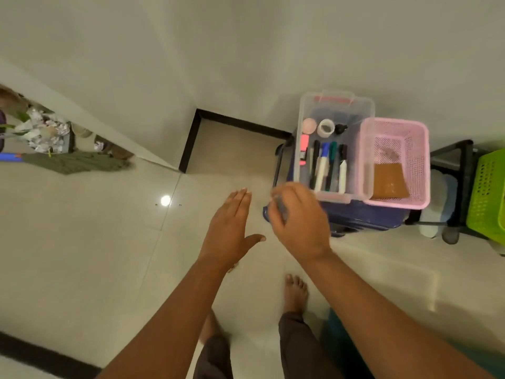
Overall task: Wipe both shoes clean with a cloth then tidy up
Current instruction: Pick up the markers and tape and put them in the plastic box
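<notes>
Risks first. Right hand hovers at the near corner of the clear bin, fingers curled and motion-blurred. A greyish smear shows at the fingertips — I cannot tell whether it holds anything. If it reaches on toward the pink basket, the wrist could catch the bin's rim and spill the markers, since bin and basket both sit perched on a dark blue tub. Left hand is flat, fingers straight and together, holding nothing, over floor tile.

Task items: no shoes in view. The only cloth-like candidate is a brown-orange sheet lying flat at the near end of the pink basket — probably the wiping cloth, not certain. It looks thin and limp, with one uneven edge. Judgement: pinched by a corner it would likely bunch and could snag on the mesh wall.
</notes>
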